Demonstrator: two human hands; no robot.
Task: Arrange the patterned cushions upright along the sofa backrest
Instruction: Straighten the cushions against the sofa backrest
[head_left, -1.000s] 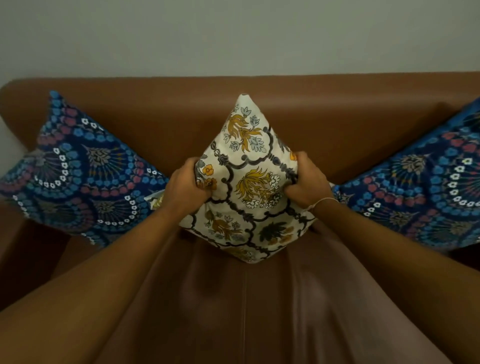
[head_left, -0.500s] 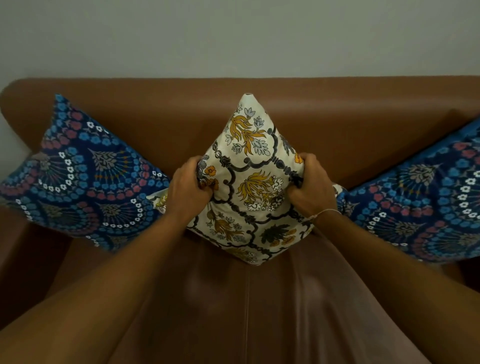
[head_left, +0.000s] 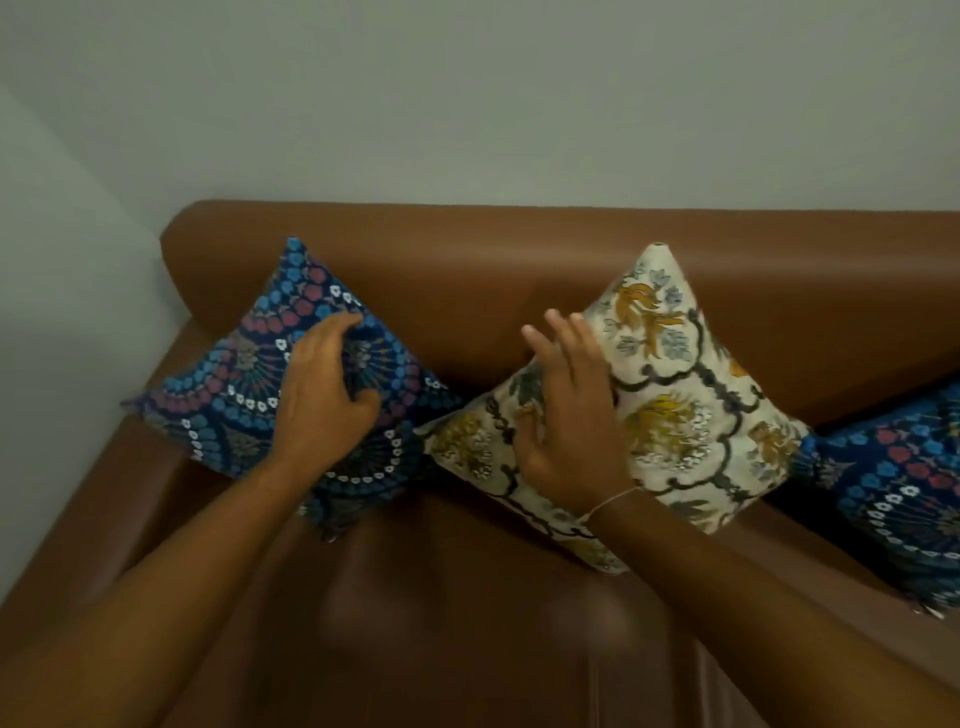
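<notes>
Three patterned cushions stand on their corners against the brown sofa backrest (head_left: 519, 249). The left blue cushion (head_left: 223, 405) has my left hand (head_left: 322, 400) lying on its face, fingers curled into the fabric. The white floral cushion (head_left: 691, 415) leans in the middle, and my right hand (head_left: 566, 421) hovers at its left side with fingers spread, holding nothing. Only part of a second blue cushion (head_left: 904, 483) shows at the right edge.
The brown leather seat (head_left: 441, 623) fills the foreground. The sofa's left arm (head_left: 93, 493) meets a pale wall (head_left: 467, 104) and a room corner at the left.
Both hands let go of the white cushion. My left hand moved onto the left blue cushion, my right hand opened. The view swung left.
</notes>
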